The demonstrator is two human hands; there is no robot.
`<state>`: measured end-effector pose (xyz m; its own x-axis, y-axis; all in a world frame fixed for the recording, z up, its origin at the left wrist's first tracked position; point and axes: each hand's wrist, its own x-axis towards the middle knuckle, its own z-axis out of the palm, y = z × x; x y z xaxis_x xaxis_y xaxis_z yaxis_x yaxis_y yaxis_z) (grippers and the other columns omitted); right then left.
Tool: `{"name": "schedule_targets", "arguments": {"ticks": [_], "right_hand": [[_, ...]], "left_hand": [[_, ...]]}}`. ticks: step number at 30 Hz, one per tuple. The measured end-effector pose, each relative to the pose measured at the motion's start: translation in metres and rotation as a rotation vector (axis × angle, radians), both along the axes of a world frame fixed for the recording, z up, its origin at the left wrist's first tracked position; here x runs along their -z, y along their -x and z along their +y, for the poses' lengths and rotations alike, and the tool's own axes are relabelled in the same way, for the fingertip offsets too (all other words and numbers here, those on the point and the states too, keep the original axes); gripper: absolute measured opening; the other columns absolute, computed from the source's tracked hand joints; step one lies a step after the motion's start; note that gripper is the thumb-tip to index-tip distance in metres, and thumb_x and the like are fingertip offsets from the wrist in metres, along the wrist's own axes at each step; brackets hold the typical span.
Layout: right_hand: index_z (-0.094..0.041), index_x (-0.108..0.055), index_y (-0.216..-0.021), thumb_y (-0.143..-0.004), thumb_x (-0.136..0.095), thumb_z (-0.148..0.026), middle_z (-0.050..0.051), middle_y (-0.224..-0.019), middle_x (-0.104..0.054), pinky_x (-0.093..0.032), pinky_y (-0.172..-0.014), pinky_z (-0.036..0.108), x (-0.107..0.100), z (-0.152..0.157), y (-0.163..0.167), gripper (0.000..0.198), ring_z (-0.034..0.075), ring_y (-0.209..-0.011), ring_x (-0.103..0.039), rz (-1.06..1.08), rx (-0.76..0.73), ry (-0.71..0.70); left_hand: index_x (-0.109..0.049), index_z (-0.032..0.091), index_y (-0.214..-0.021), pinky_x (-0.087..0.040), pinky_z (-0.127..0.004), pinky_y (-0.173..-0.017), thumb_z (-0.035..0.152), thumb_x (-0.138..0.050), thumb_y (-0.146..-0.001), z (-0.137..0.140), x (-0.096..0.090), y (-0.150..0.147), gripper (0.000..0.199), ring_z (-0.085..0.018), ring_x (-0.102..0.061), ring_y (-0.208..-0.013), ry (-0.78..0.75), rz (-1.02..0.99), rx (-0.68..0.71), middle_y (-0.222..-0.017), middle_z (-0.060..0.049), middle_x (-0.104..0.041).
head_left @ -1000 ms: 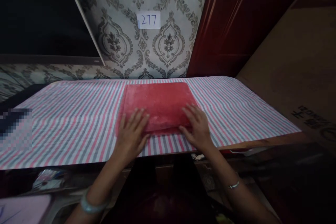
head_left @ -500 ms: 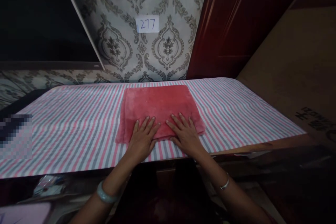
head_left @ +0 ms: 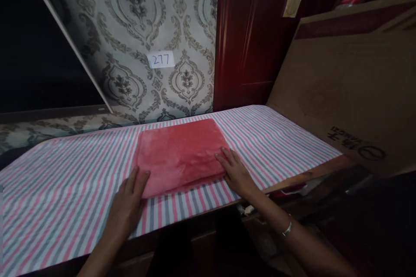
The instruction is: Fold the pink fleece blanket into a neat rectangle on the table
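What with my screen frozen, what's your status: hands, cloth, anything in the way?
Left hand at left edge, right hand at right edge of folded red cloth. Cloth on striped cover. Cardboard box off right, not in the way.

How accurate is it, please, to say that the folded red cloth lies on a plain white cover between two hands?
The cover is not plain white but striped, as the head view shows; the folded red cloth does lie on it between the left hand and right hand.

Folded cloth [head_left: 178,151]: coral red
Tablecloth [head_left: 81,181]: pink, grey, white stripes
Wallpaper [head_left: 134,56]: pale grey, darker damask
Panel [head_left: 235,52]: dark red
Carton [head_left: 325,65]: brown
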<state>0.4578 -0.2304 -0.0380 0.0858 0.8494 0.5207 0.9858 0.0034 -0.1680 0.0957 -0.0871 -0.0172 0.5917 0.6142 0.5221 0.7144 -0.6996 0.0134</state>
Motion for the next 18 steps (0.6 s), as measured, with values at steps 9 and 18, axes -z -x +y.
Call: {"name": "schedule_targets", "arguments": {"ticks": [9, 18], "right_hand": [[-0.026, -0.055, -0.143, -0.075, -0.049, -0.002, 0.009, -0.141, -0.058, -0.052, -0.102, 0.047, -0.035, -0.021, 0.045, 0.072, 0.029, -0.124, -0.053, 0.071, -0.14, -0.124], [-0.024, -0.055, -0.142, -0.088, -0.062, -0.026, 0.012, -0.147, -0.054, -0.045, -0.109, 0.051, -0.012, -0.047, 0.048, 0.055, 0.03, -0.133, -0.05, 0.305, -0.273, -0.051]], "left_hand": [[-0.057, 0.033, -0.135, -0.052, -0.044, -0.105, 0.02, -0.051, -0.074, 0.031, -0.023, 0.052, 0.062, -0.032, -0.057, -0.129, 0.008, -0.15, 0.074, -0.15, -0.006, -0.051], [-0.057, 0.058, -0.131, -0.039, -0.061, -0.115, 0.052, -0.06, -0.08, 0.014, -0.032, 0.085, 0.052, -0.036, -0.048, -0.138, 0.555, -0.248, 0.079, -0.149, 0.014, -0.052]]}}
